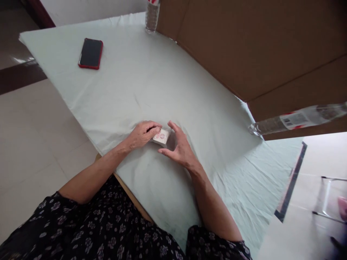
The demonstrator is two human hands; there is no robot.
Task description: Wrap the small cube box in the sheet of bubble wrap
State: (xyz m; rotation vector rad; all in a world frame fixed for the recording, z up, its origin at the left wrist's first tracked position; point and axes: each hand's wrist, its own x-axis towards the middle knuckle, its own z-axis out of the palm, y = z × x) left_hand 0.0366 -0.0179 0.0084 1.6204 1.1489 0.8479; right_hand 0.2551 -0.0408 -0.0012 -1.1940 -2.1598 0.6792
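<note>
A small white pack with red printing (pixel 162 136), perhaps a deck of cards, is low over the cloth near the table's front edge. My left hand (pixel 142 134) grips its left end, the thumb lying on the printed top face and the fingers along the far side. On the other side, my right hand (pixel 180 146) is open, its thumb and fingers spread apart in a curve about the pack's right end. A gap shows between this palm and the pack. The pack's underside and left end are hidden.
A pale green cloth (pixel 116 94) covers the table. A phone in a red case (pixel 91 53) lies at the far left. Brown cardboard panels (pixel 244 43) stand along the back and right, with a clear bottle (pixel 151 17) at the back and another bottle (pixel 298 118) at the right.
</note>
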